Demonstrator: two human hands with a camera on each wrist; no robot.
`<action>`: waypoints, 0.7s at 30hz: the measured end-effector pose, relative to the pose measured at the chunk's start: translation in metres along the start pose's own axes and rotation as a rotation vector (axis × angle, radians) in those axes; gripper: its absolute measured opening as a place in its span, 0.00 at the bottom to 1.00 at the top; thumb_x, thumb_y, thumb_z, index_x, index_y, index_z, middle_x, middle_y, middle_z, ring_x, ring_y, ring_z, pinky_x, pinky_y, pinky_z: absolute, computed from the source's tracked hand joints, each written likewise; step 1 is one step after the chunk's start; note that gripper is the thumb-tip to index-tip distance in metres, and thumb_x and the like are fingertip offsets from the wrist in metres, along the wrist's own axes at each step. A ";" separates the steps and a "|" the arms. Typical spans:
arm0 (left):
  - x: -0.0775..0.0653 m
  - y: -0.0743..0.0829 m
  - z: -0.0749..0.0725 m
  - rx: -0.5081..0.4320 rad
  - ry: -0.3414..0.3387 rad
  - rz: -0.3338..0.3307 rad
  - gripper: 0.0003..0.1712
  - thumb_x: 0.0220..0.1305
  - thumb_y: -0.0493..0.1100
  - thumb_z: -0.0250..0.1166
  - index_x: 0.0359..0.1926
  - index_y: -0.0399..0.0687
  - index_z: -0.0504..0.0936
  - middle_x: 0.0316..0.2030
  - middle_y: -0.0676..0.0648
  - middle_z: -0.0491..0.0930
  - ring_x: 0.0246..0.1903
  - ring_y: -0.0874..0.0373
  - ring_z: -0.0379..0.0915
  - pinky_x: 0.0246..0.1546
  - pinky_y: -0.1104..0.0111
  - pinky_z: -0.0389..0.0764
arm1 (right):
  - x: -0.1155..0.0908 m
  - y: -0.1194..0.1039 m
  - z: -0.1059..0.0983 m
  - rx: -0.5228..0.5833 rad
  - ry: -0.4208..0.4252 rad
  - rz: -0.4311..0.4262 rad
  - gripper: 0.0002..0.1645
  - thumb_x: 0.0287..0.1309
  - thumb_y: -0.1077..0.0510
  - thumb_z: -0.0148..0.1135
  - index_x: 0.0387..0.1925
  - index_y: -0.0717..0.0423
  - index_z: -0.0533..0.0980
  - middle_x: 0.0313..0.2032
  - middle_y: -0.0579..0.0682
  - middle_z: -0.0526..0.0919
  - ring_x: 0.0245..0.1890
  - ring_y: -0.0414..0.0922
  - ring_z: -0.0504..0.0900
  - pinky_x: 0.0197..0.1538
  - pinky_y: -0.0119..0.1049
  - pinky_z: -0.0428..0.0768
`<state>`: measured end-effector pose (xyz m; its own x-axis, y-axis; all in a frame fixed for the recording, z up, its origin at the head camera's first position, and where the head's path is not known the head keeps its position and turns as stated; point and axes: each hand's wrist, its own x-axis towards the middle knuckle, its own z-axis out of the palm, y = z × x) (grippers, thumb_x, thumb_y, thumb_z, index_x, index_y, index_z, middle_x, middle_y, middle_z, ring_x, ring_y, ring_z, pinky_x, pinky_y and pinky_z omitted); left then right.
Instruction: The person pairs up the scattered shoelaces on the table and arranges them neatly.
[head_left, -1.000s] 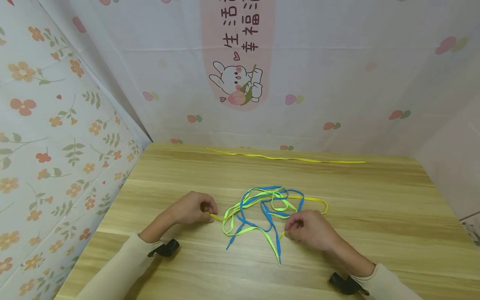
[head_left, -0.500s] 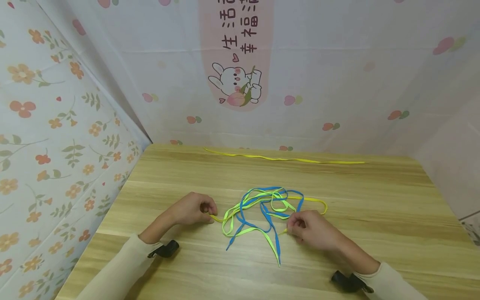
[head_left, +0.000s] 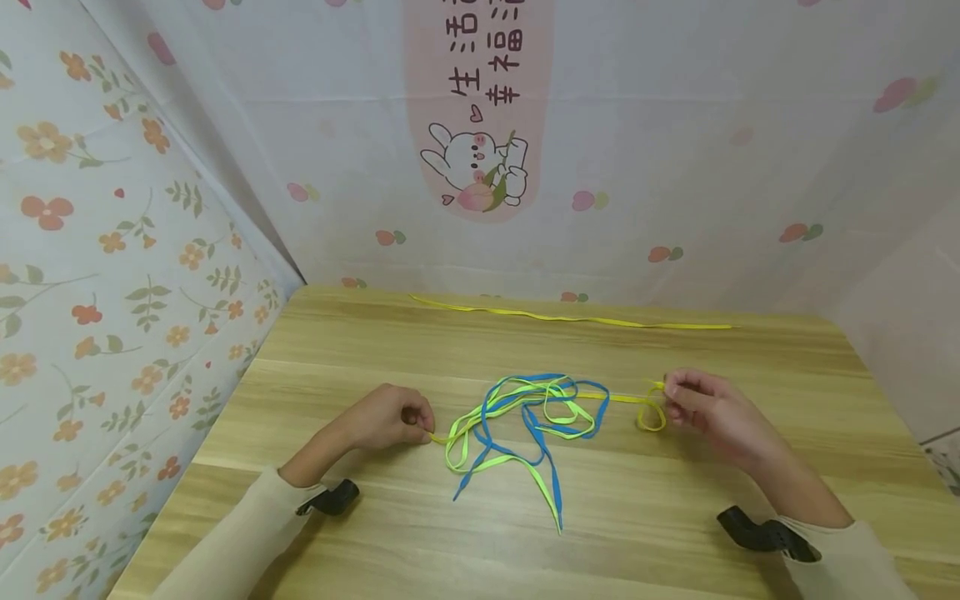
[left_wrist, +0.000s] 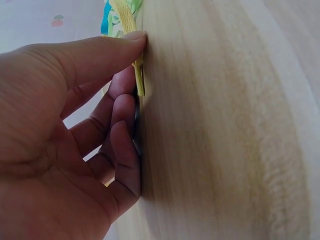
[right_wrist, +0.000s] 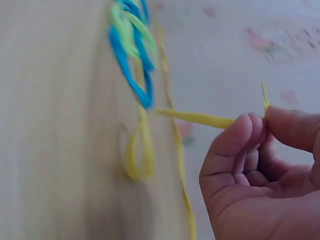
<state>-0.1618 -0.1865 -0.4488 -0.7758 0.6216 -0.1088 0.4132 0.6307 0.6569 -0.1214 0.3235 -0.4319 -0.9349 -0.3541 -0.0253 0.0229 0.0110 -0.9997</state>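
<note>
A yellow shoelace [head_left: 630,400] runs through a loose tangle with a blue shoelace [head_left: 466,477] and a lime-green shoelace [head_left: 517,457]. At the tangle's left my left hand [head_left: 386,417] pinches one end of the yellow lace between thumb and forefinger, low over the wood. A short tip of that lace [left_wrist: 140,80] pokes out below the thumb in the left wrist view. To the right, my right hand [head_left: 708,408] pinches the yellow lace near its other end, whose tip sticks up past the thumb [right_wrist: 285,122]. A small yellow loop [right_wrist: 140,157] hangs beside this hand.
Along the back of the wooden table [head_left: 450,550] another yellow shoelace [head_left: 570,318] lies stretched out nearly straight. A printed cloth [head_left: 637,150] hangs behind the table, and a flowered cloth [head_left: 135,333] hangs at the left.
My right hand has moved right and away from me, drawing the yellow lace's end from the tangle's front to beyond its right side. My left hand has stayed in place, still pinching.
</note>
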 end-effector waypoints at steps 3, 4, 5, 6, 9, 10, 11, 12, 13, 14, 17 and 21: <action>0.000 0.000 0.000 0.002 -0.001 0.007 0.09 0.66 0.35 0.79 0.35 0.54 0.88 0.30 0.62 0.81 0.32 0.65 0.74 0.37 0.69 0.78 | -0.006 -0.003 -0.023 0.146 0.008 -0.050 0.14 0.88 0.68 0.44 0.47 0.59 0.77 0.40 0.48 0.76 0.38 0.45 0.76 0.44 0.35 0.80; 0.000 0.000 0.000 0.002 -0.002 0.008 0.09 0.66 0.35 0.79 0.34 0.54 0.88 0.30 0.61 0.81 0.32 0.65 0.74 0.37 0.69 0.78 | -0.008 -0.005 -0.030 0.184 0.009 -0.070 0.16 0.88 0.69 0.43 0.48 0.58 0.78 0.41 0.48 0.76 0.39 0.44 0.76 0.45 0.35 0.80; 0.001 0.000 0.000 0.003 -0.003 0.006 0.10 0.67 0.35 0.79 0.34 0.54 0.88 0.30 0.62 0.81 0.32 0.65 0.74 0.37 0.69 0.78 | -0.010 -0.006 -0.036 0.217 0.009 -0.090 0.17 0.87 0.69 0.42 0.48 0.58 0.78 0.42 0.48 0.77 0.40 0.44 0.77 0.45 0.34 0.79; 0.001 0.000 -0.001 0.000 -0.005 0.008 0.10 0.67 0.35 0.79 0.34 0.54 0.88 0.30 0.62 0.81 0.32 0.65 0.74 0.37 0.69 0.78 | -0.012 -0.007 -0.041 0.245 0.008 -0.111 0.18 0.88 0.70 0.40 0.47 0.59 0.78 0.44 0.48 0.78 0.41 0.44 0.77 0.46 0.34 0.79; 0.001 0.000 -0.002 -0.010 -0.012 0.019 0.09 0.68 0.36 0.78 0.34 0.54 0.88 0.30 0.62 0.81 0.32 0.65 0.74 0.38 0.69 0.78 | -0.017 -0.010 -0.056 0.319 0.002 -0.176 0.22 0.87 0.72 0.36 0.46 0.61 0.79 0.50 0.49 0.81 0.45 0.44 0.80 0.48 0.34 0.78; 0.000 0.000 -0.003 -0.022 -0.016 0.023 0.09 0.68 0.36 0.78 0.35 0.54 0.88 0.30 0.61 0.81 0.33 0.65 0.75 0.38 0.68 0.79 | -0.018 -0.011 -0.060 0.345 -0.003 -0.195 0.23 0.87 0.72 0.35 0.47 0.62 0.79 0.52 0.49 0.82 0.46 0.44 0.80 0.48 0.34 0.78; 0.000 -0.001 -0.004 -0.033 -0.019 0.026 0.09 0.68 0.36 0.77 0.35 0.54 0.88 0.30 0.61 0.81 0.33 0.65 0.75 0.39 0.68 0.79 | -0.019 -0.011 -0.063 0.358 -0.008 -0.211 0.23 0.87 0.72 0.34 0.47 0.62 0.78 0.54 0.50 0.83 0.48 0.44 0.81 0.48 0.34 0.78; 0.000 -0.001 -0.005 -0.048 -0.024 0.029 0.08 0.68 0.36 0.77 0.35 0.54 0.88 0.31 0.61 0.82 0.33 0.64 0.76 0.39 0.68 0.80 | -0.020 -0.012 -0.067 0.373 -0.016 -0.226 0.24 0.87 0.73 0.32 0.47 0.63 0.78 0.56 0.51 0.83 0.49 0.44 0.81 0.49 0.35 0.77; 0.000 -0.002 -0.006 -0.061 -0.027 0.029 0.08 0.68 0.36 0.77 0.35 0.54 0.88 0.31 0.61 0.82 0.34 0.64 0.77 0.40 0.68 0.81 | -0.022 -0.012 -0.070 0.384 -0.022 -0.240 0.24 0.87 0.73 0.32 0.47 0.63 0.78 0.56 0.51 0.83 0.49 0.45 0.81 0.49 0.35 0.76; -0.001 -0.002 -0.007 -0.076 -0.029 0.030 0.08 0.69 0.36 0.77 0.35 0.54 0.87 0.31 0.61 0.82 0.34 0.63 0.77 0.40 0.68 0.81 | -0.023 -0.013 -0.073 0.384 -0.026 -0.252 0.25 0.86 0.73 0.31 0.47 0.63 0.78 0.56 0.51 0.83 0.49 0.45 0.80 0.48 0.35 0.75; -0.002 -0.004 -0.011 -0.125 -0.035 0.029 0.07 0.69 0.35 0.76 0.37 0.52 0.87 0.32 0.60 0.83 0.35 0.62 0.78 0.41 0.67 0.81 | -0.028 -0.016 -0.082 0.418 -0.033 -0.283 0.26 0.86 0.72 0.28 0.46 0.63 0.77 0.54 0.53 0.82 0.49 0.46 0.80 0.48 0.37 0.74; -0.006 -0.006 -0.018 -0.171 -0.037 0.021 0.05 0.70 0.35 0.75 0.38 0.49 0.88 0.33 0.58 0.83 0.36 0.60 0.78 0.41 0.67 0.81 | -0.033 -0.020 -0.093 0.533 -0.051 -0.309 0.28 0.86 0.72 0.26 0.45 0.67 0.78 0.52 0.57 0.83 0.48 0.49 0.81 0.48 0.38 0.77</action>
<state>-0.1685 -0.2022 -0.4393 -0.7484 0.6524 -0.1193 0.3394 0.5313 0.7762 -0.1242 0.4223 -0.4104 -0.9087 -0.3110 0.2784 -0.0595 -0.5635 -0.8240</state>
